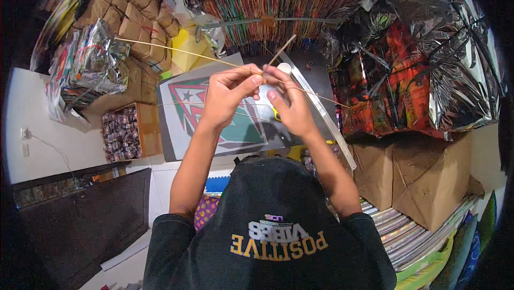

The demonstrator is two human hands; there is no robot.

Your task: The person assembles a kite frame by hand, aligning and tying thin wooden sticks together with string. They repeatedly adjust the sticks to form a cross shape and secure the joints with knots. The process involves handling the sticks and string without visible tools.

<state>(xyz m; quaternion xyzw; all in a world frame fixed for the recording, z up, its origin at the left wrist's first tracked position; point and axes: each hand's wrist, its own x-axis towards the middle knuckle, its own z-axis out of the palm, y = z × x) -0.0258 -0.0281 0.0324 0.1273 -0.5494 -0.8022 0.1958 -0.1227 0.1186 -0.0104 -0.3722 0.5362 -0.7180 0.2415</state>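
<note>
Sticks, thin and pale, are what we have up in front of us, held in the air above the dark bench [318, 76]. The long stick [170, 48] slants in from the upper left, straight to our left hand [230, 94], and there the grip is pinched: thumb and bent fingers closed on it. Over to our right hand [292, 107], right alongside, fingers curled toward the meeting place and thumb standing off lower down; whether that grip is closed on anything, we cannot tell. The short stick [281, 51] angles up and away from between the hands, and a thin length runs on past the right hand toward the lower right, though we can't make out whether it belongs to the long one.

Below the hands, we have a pale sheet [182, 121] printed with a red and green star design, partly covered by our left hand and forearm. A long ruler [326, 121] lies slantwise on our right, with a white roll [284, 69] just beside its upper end, and something yellow [277, 114] peeks out near our right thumb. Off to the left, a box [148, 128] of small dark packets; on the right, brown cartons [428, 177] under a big wrapped bundle [391, 81].
</note>
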